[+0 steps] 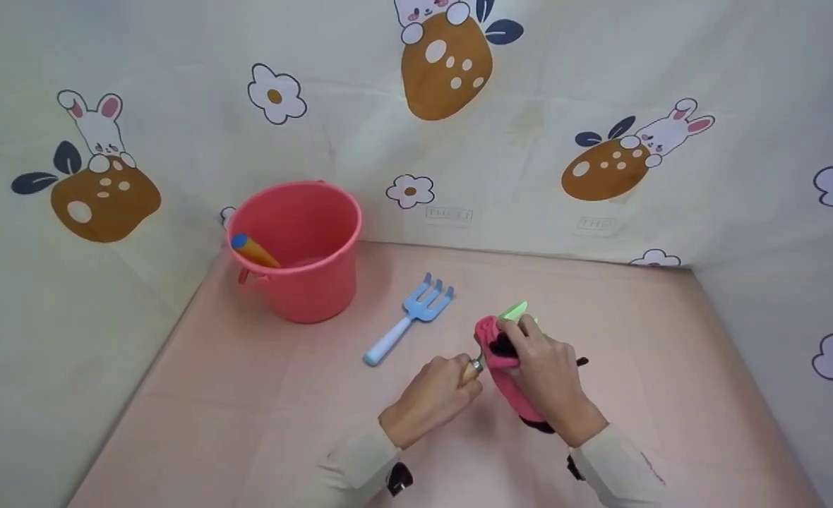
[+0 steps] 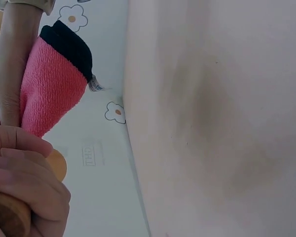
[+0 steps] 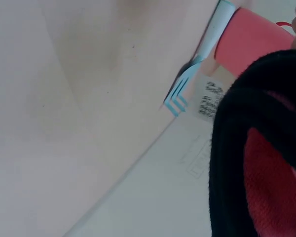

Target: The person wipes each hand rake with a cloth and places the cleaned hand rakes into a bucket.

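My left hand [image 1: 436, 391] grips the wooden handle [image 1: 471, 372] of a small tool with a metal collar. The handle's rounded butt [image 2: 10, 215] shows below my fingers in the left wrist view. My right hand [image 1: 547, 370] holds a pink terry cloth [image 1: 512, 388] with black edging against the tool's far end, whose head is hidden by the cloth and fingers. Its thick black edge [image 3: 232, 133] and red inner side fill the right of the right wrist view, with a white printed label [image 3: 208, 98] beside it. A bright green pointed piece [image 1: 514, 310] sticks out beyond my right fingers.
A blue three-pronged hand fork [image 1: 427, 300] lies left of my hands on the pale pink surface. Behind it at left stands a red-pink bucket [image 1: 314, 293], with an orange, blue-ended handle [image 1: 255, 250] inside. A printed cloth backdrop [image 1: 529, 233] rises along the back and sides.
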Demonstrator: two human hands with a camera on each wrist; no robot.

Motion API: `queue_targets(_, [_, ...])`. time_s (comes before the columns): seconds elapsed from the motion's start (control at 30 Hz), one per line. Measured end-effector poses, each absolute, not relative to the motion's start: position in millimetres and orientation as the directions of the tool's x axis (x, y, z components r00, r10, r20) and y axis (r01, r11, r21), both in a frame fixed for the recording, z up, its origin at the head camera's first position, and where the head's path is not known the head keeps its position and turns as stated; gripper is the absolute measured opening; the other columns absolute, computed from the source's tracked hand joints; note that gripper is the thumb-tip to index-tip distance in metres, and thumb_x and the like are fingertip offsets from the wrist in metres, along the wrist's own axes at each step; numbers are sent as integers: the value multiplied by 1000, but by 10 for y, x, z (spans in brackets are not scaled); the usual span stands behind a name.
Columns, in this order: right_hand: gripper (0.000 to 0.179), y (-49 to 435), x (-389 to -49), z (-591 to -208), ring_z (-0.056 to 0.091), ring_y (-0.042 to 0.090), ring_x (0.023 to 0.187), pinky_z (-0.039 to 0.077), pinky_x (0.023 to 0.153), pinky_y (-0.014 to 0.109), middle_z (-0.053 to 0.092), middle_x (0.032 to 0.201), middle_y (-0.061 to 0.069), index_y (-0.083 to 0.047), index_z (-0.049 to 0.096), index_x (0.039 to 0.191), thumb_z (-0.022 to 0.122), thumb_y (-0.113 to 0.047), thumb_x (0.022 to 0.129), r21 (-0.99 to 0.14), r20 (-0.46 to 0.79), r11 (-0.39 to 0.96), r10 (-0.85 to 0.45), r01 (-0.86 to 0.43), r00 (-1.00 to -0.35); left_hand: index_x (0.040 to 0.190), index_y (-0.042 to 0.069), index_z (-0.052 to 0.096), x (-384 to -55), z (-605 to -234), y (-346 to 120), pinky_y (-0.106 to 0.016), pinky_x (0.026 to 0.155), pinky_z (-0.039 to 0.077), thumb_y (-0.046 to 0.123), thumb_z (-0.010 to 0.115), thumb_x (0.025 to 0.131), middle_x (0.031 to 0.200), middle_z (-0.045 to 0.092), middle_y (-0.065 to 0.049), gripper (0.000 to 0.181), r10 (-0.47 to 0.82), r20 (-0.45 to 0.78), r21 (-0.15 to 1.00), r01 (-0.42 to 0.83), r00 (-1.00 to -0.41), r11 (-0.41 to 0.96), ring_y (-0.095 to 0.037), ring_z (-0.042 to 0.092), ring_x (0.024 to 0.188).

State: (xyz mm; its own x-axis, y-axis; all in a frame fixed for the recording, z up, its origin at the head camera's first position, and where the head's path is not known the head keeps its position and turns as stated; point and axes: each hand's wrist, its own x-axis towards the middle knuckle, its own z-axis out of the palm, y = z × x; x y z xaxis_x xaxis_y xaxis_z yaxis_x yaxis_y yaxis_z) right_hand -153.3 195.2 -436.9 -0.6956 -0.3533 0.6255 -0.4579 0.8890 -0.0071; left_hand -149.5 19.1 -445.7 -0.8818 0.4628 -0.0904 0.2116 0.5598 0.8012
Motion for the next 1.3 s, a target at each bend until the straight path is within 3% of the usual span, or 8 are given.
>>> queue_targets(0.23, [42,2042,-1564,-4458,54,12,50,49,46,22,51,80,7,-4,63,104,79,0,66,38,683,852,-403,-522,-609,76,11,50,-1474,-4454,174,-17,40,26,16,53,90,55,38,7,14,477,-94,806,215,-874,551,-5,36,45])
queue_targets(0.5, [50,2270,-1642,-4458,52,13,49,47,43,25,48,79,7,-6,64,105,84,-6,60,68,683,869,-399,-490,-612,74,11,50,-1413,-4527,123,-14,38,27,14,54,88,55,39,9,15,490,-77,796,242,-868,554,-2,37,44])
queue_targets(0.6, [47,2345,-1663,-4439,49,14,48,46,41,26,48,78,8,-4,65,106,80,-2,62,66,683,877,-387,-476,-619,73,11,49,-1404,-4542,109,-14,37,26,13,53,88,54,39,9,15,493,-70,791,253,-867,557,-2,37,43])
queue_targets(0.87, [38,2614,-1689,-4524,56,22,54,53,53,41,55,83,11,-5,61,105,73,3,71,-200,616,921,-148,-336,-774,71,13,48,-1443,-4575,26,-16,39,24,15,53,88,54,36,8,18,446,-103,798,194,-889,570,-4,35,45])
queue_targets(1.13, [33,2605,-1641,-4617,64,30,81,53,72,48,62,92,15,-1,60,104,75,-4,75,-397,544,873,-26,-284,-839,72,13,48,-1510,-4543,-62,-17,40,25,14,51,89,54,36,8,18,439,-89,796,200,-894,571,-4,34,45])
queue_targets(1.3, [28,2570,-1605,-4637,61,26,81,52,75,45,64,93,14,-1,60,102,73,-6,77,-496,479,833,27,-246,-877,74,11,49,-1547,-4511,-119,-17,41,26,14,51,91,55,35,7,17,416,-84,784,198,-905,588,-6,35,45])
